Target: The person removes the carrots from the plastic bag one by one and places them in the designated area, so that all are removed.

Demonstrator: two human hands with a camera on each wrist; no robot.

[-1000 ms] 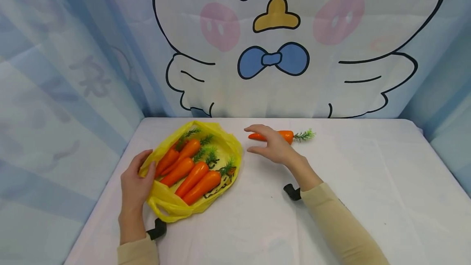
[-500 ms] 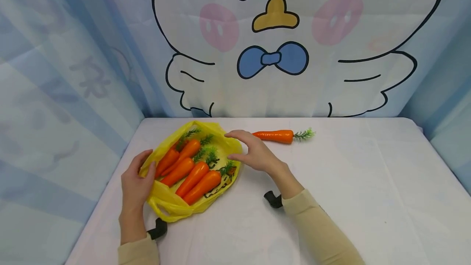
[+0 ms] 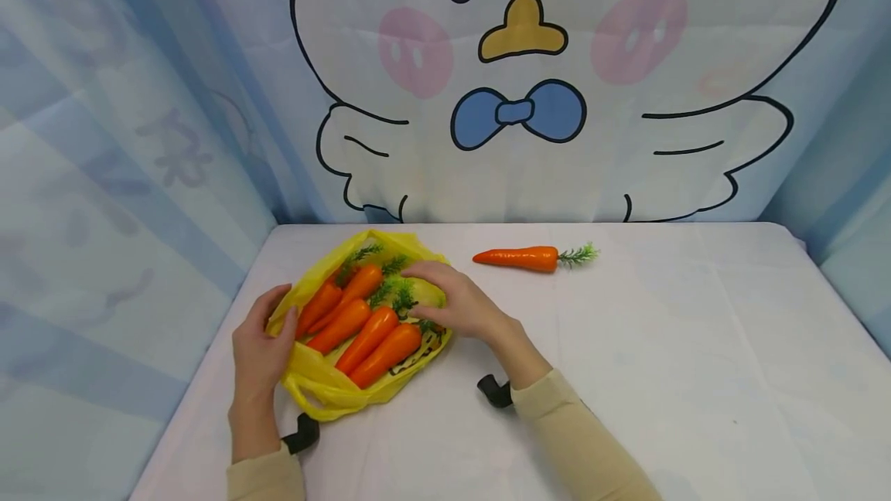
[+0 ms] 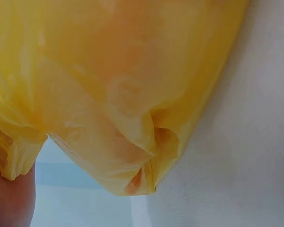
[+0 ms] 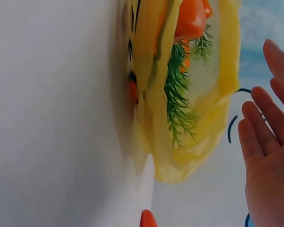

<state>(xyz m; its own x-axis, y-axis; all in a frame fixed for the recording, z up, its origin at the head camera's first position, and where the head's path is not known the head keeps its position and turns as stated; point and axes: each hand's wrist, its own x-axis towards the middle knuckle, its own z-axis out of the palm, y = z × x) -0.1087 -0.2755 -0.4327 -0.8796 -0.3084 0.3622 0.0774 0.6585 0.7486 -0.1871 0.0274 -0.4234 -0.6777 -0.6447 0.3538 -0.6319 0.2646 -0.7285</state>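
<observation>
A yellow plastic bag lies on the table with its mouth spread, holding several orange carrots with green tops. My left hand grips the bag's left rim between thumb and fingers; in the left wrist view the bag hides most of that hand. Over the bag's right side is my right hand, fingers extended and holding nothing. From the right wrist, its fingers look loosely spread beside the bag's rim and the leafy tops. Whether they touch the bag is unclear.
One loose carrot lies near the back of the white-covered table, right of the bag. A curtain with a cartoon figure hangs behind the table. Black wrist mounts jut out by both cuffs.
My right hand has moved left, away from beside the loose carrot to over the bag's right side. The left hand keeps its hold on the rim.
</observation>
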